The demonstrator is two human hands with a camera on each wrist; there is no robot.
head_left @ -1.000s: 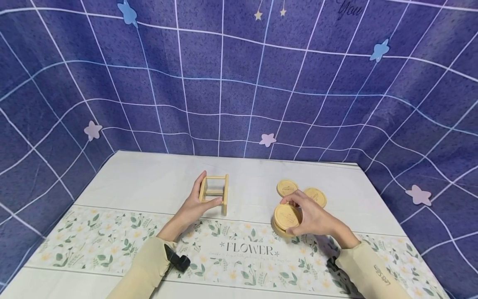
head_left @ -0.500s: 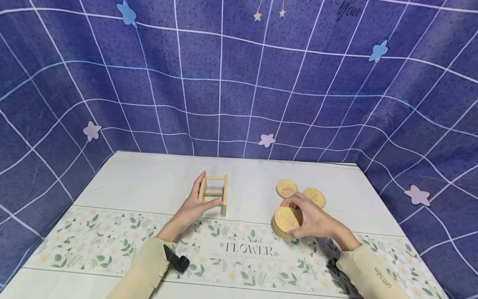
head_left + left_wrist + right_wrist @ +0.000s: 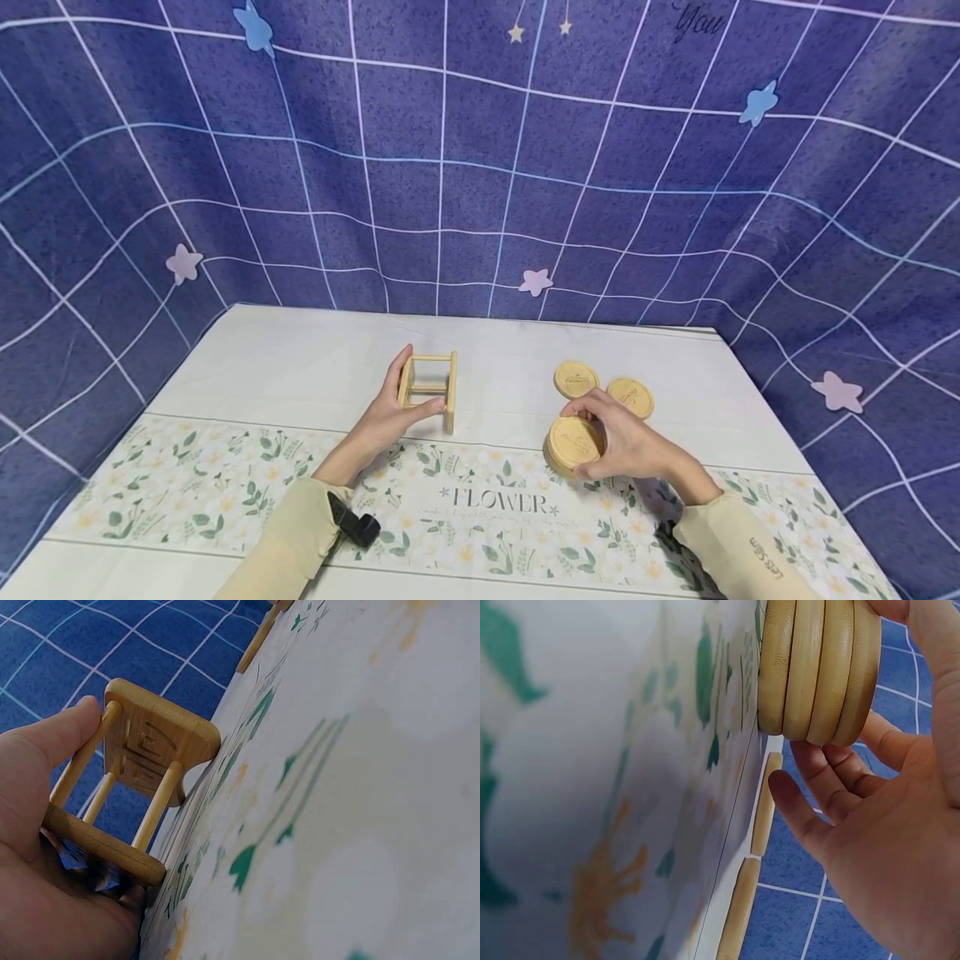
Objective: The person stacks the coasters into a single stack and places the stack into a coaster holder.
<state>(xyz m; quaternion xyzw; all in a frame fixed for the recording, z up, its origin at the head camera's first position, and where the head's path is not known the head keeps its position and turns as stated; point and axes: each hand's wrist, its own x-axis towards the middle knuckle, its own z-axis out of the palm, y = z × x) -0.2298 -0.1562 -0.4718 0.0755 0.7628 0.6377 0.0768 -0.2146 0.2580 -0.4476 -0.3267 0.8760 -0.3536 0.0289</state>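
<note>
My left hand [image 3: 382, 421] grips a small wooden coaster rack [image 3: 452, 385], fingers along its left side and thumb at its front. In the left wrist view the rack [image 3: 161, 739] shows two end panels joined by dowels, with carved marks on one panel. On the right, a stack of round wooden coasters [image 3: 574, 442] stands on the cloth. Its top coaster [image 3: 861, 675] is pinched at the edge between thumb and forefinger of my right hand [image 3: 633, 437]. Seen from the right wrist, several coasters lie closely aligned, and the other fingers hang beside the stack.
Two loose coasters lie flat behind the stack, one on the left [image 3: 576, 379] and one on the right [image 3: 630, 398]. A white tablecloth [image 3: 502, 375] with a floral band covers the table. A blue grid-patterned curtain [image 3: 480, 192] hangs behind it.
The top coaster, offset from the stack a second ago, has come down slightly and now lines up with those beneath. My left hand and the rack stay in place.
</note>
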